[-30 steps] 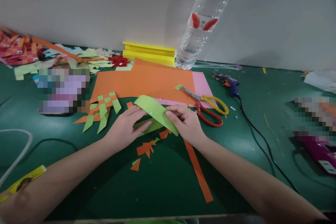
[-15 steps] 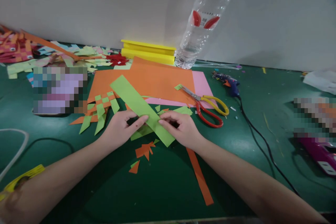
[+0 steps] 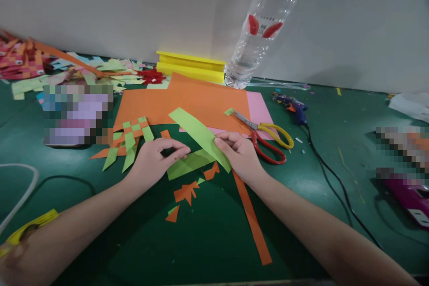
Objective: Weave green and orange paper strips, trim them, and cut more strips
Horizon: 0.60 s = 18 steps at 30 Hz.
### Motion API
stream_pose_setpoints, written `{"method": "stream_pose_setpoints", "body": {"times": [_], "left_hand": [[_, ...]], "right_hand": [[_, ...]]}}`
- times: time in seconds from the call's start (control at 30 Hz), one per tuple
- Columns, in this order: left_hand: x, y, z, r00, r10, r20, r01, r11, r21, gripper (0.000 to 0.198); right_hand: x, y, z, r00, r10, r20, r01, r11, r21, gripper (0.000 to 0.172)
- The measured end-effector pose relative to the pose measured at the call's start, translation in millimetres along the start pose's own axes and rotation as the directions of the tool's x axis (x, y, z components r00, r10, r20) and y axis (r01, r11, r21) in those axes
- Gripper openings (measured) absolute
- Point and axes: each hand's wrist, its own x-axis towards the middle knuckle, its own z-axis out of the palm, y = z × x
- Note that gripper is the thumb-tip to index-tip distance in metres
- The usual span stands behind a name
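My right hand (image 3: 239,154) pinches the near end of a long light-green paper strip (image 3: 197,133), which slants up to the left above the table. My left hand (image 3: 156,161) curls beside it, thumb and forefinger pinched at the edge of a second green strip (image 3: 187,164) lying flat on the green table; whether it grips that strip I cannot tell. Small orange scraps (image 3: 187,190) lie just below both hands. An orange strip (image 3: 251,216) runs down from under my right wrist.
A woven green-and-orange piece (image 3: 130,136) lies left of my hands. Orange sheets (image 3: 187,100) and a pink sheet (image 3: 258,109) lie behind, with red-and-yellow scissors (image 3: 264,136) to the right. A clear bottle (image 3: 258,31), yellow folded card (image 3: 191,67), a glue gun (image 3: 291,107) with cable, and paper scraps (image 3: 67,71).
The strip, bent over a second ago, was straightened and held by both hands; now only my right hand holds it, shifted right, and my left hand has let go.
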Motion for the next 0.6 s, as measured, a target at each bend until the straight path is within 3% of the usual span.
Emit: {"method": "stream_pose_setpoints", "body": {"times": [0.17, 0.3, 0.37, 0.5, 0.6], "left_hand": [[-0.1, -8.8, 2.7, 0.997, -0.044, -0.056, 0.041, 0.998, -0.047, 0.015], [-1.9, -12.9, 5.8, 0.996, -0.041, -0.082, 0.039, 0.999, -0.022, 0.035], [-3.5, -14.0, 7.7, 0.996, -0.031, -0.088, 0.029, 0.999, -0.021, 0.030], [-6.2, -14.6, 10.0, 0.990, -0.017, -0.139, -0.007, 0.986, -0.169, 0.021], [-6.5, -10.5, 8.3, 0.993, 0.047, -0.110, -0.053, 0.997, -0.051, 0.008]], "right_hand": [[-1.6, -4.4, 0.5, 1.000, -0.006, -0.001, 0.006, 1.000, 0.025, 0.021], [-1.9, -4.3, 0.4, 0.999, -0.032, -0.004, 0.033, 0.999, 0.041, 0.021], [-1.9, -3.2, 0.4, 0.998, -0.065, -0.006, 0.065, 0.998, 0.024, 0.021], [-2.4, -2.0, 0.9, 0.992, -0.126, 0.001, 0.126, 0.992, -0.007, 0.019], [-2.6, -3.2, 1.2, 0.993, -0.119, 0.025, 0.120, 0.993, -0.017, 0.017]]}}
